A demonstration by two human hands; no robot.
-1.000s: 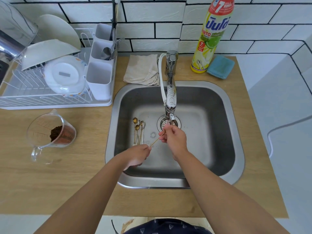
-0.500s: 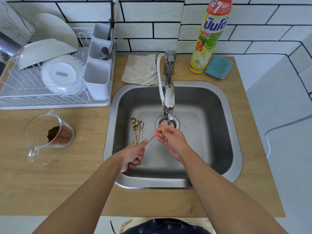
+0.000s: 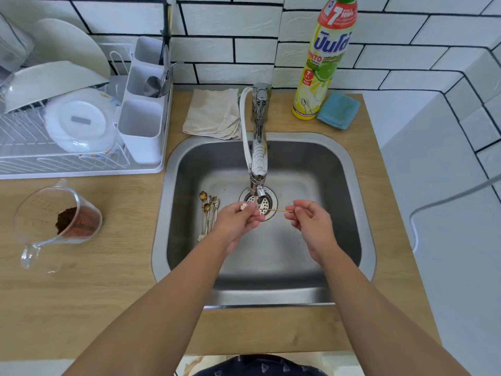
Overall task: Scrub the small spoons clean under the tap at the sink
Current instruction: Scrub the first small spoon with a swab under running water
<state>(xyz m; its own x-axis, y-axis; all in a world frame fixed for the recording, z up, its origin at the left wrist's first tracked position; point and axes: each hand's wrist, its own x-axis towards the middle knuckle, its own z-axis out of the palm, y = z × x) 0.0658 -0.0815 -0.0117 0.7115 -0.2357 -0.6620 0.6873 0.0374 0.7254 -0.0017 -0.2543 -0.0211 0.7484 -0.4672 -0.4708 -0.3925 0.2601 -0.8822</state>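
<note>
Head view, middle of frame, thin gold spoon (image 3: 275,211) stretched between both hands under the tap (image 3: 259,147), left hand (image 3: 238,221) pinching one end, right hand (image 3: 311,221) pinching the other, more small spoons (image 3: 208,213) lying in the sink (image 3: 347,213) just left of the left hand.

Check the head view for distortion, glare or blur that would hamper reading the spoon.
Head view: wide-angle lens bows the wall tiles and counter edges; soft daylight, mild sheen on the sink rim; the thin gold spoon between both hands reads faint, detail at the left hand too small to resolve.
</note>
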